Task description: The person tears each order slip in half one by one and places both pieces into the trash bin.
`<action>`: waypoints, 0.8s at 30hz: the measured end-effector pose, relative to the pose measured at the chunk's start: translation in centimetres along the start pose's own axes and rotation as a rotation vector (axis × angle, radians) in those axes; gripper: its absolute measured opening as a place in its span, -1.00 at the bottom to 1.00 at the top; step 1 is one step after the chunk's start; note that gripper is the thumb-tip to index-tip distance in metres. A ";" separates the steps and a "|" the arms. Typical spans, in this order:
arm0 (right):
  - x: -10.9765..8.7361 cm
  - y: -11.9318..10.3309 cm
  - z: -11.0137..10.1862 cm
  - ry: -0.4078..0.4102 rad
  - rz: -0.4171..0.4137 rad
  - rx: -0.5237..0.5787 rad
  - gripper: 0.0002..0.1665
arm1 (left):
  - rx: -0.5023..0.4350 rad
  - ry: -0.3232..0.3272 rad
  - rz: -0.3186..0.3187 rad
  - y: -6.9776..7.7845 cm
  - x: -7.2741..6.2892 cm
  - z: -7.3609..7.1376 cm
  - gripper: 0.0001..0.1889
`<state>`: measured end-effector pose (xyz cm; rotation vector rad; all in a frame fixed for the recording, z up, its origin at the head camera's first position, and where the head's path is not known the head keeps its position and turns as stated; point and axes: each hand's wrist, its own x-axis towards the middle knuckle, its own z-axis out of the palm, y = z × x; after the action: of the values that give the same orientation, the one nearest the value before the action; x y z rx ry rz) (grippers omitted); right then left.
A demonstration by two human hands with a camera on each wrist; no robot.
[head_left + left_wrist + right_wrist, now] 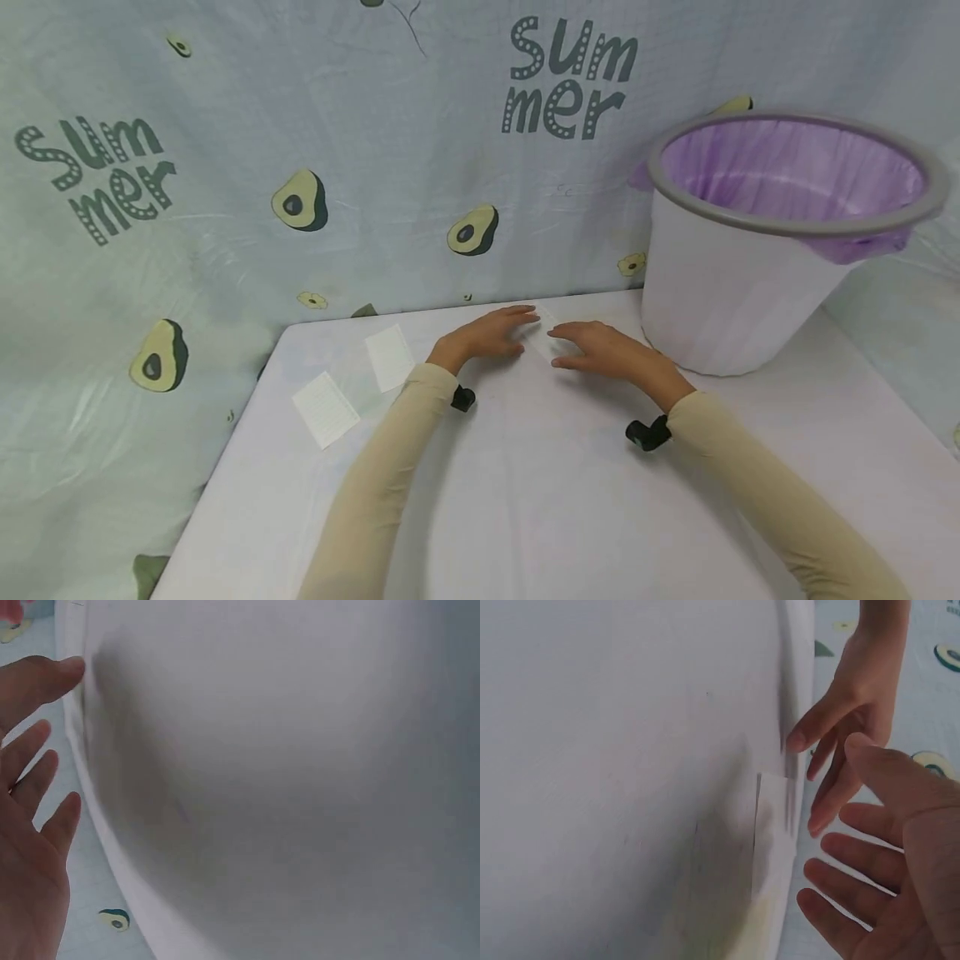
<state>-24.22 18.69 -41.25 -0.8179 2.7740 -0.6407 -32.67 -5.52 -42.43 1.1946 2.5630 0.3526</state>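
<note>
Near the back edge of the white table, a thin white card [543, 340] lies between the two hands; its edges are faint against the tabletop. My left hand [491, 333] hovers to the left of this card with its fingers loosely extended and nothing in its grasp. From the right, my right hand [603, 354] faces it, thumb and fingers apart and holding nothing. The right wrist view shows the same card [771, 832] flat at the table's edge, below the spread fingers. Two more white cards [326, 409] [390, 357] lie flat on the left part of the table.
A white bin [727, 292] with a grey rim and purple liner stands at the back right of the table [517, 492]. Behind the table hangs a pale cloth [390, 192] printed with avocados and lettering. Small black cameras sit at both wrists.
</note>
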 end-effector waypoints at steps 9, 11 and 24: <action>3.4 -0.2 1.8 -0.061 0.111 -0.106 -0.36 | -0.027 -0.025 0.004 -0.9 0.0 0.6 -0.43; 3.6 -0.3 1.8 -0.057 0.126 -0.135 -0.39 | -0.037 -0.009 0.008 -0.8 0.1 0.7 -0.44; 4.2 -0.3 1.4 -0.032 0.150 -0.102 -0.42 | -0.057 0.024 -0.046 -0.4 0.1 1.3 -0.46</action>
<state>-27.20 15.61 -42.60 -0.6247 2.8239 -0.4594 -32.53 -5.51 -43.82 1.1160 2.5780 0.4293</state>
